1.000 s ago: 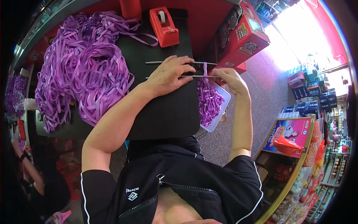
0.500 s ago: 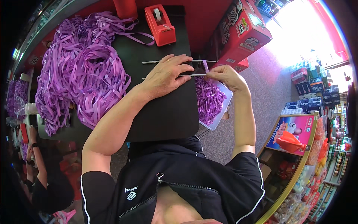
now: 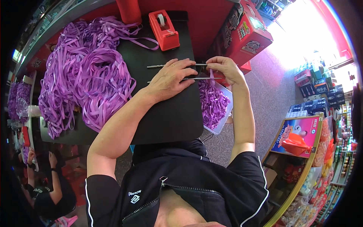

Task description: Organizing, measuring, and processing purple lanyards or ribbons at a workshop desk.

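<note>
Two thin metal rods lie side by side across the dark tabletop (image 3: 166, 121), their right ends jutting past its edge. My left hand (image 3: 172, 80) rests over both the far rod (image 3: 154, 66) and the near rod (image 3: 202, 78), fingers stretched and apart. Off the table edge, my right hand (image 3: 227, 69) pinches a purple ribbon (image 3: 212, 78) close to the far rod's right end. The strip runs between the rods; my fingers partly hide how it wraps. Below hangs or sits a clear plastic box (image 3: 227, 109) full of short purple ribbon pieces (image 3: 212, 106).
A large tangled heap of purple ribbon (image 3: 102, 75) covers the table's left side. Behind are a red tape dispenser (image 3: 165, 34) and a red cylinder (image 3: 128, 11). A red carton (image 3: 251, 34) stands beyond my right hand, a display case (image 3: 298, 170) at right. Another person's arm (image 3: 55, 174) shows at left.
My right hand has moved away from me, from the near rod to the far rod, carrying the ribbon. My left hand stays on the rods. The other person's hands at left have shifted.
</note>
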`<state>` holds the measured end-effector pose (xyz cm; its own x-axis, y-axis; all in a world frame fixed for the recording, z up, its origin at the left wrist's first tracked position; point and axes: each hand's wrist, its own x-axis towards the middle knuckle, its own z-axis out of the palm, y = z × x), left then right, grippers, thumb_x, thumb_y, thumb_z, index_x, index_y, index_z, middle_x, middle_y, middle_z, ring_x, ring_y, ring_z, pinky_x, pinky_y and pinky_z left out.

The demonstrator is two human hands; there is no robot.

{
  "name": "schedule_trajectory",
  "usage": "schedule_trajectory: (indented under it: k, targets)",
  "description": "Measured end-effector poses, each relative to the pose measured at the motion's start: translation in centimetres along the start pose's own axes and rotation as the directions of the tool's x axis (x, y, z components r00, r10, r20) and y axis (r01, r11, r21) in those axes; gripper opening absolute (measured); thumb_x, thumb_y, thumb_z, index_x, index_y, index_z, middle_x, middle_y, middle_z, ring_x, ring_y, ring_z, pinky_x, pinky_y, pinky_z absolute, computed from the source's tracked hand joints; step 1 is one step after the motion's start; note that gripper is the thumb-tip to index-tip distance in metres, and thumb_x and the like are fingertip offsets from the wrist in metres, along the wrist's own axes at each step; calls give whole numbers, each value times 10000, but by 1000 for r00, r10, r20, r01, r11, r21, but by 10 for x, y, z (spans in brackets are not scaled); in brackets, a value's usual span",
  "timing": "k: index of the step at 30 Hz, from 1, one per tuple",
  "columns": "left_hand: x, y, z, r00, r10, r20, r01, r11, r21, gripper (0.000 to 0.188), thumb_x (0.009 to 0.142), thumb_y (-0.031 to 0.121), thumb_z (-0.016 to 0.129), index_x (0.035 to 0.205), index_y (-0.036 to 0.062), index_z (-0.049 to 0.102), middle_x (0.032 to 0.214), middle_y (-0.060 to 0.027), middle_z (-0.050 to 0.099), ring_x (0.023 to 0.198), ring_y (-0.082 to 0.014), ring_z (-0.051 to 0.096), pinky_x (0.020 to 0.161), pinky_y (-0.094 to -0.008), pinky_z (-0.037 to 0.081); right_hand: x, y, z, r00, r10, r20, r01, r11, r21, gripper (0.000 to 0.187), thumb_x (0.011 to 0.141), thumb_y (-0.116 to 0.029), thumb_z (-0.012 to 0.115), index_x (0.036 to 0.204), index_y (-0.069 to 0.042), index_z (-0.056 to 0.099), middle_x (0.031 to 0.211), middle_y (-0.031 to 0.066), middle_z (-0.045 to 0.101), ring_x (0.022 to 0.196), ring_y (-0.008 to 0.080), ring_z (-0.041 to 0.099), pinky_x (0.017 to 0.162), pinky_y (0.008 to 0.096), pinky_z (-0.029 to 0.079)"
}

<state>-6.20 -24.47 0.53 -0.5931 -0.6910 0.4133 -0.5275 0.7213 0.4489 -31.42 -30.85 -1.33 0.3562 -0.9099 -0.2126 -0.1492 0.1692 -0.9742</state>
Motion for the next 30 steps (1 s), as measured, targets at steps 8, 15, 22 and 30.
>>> schedule_trajectory:
  k: [8,15,22,30]
  targets:
    - [-3,0,0,1000,6,-1,-6,1000,-1,263,844,174,651,1079,56,641,1269,-108,541,1253,-275,461,1062,-399,332,-33,-3,-2,984,-28,-178,18,998,-55,307,907,-277,624,977,17,680,884,40,676,821,72,601,710,210,455]
    - [-4,-1,0,1000,19,-10,-19,1000,10,262,854,191,640,1083,65,636,1270,-113,537,1247,-271,464,1069,-423,313,-46,7,2,998,34,59,-27,992,-124,216,869,-201,662,878,13,683,775,-15,633,694,38,522,637,207,413]
    - [-3,2,-6,1000,2,23,-1,999,-35,260,861,192,627,1082,55,635,1260,-124,538,1225,-273,475,1063,-420,313,-47,-6,-9,999,26,-41,-34,979,-203,277,873,-201,657,1009,40,672,920,54,675,850,98,602,771,243,474]
    - [-2,0,0,1000,28,13,-28,999,19,250,870,191,619,1081,57,635,1269,-125,532,1262,-297,443,1063,-411,321,-16,-12,-5,999,-41,17,42,997,-68,316,892,-183,633,1133,21,624,912,46,674,803,97,625,727,236,488]
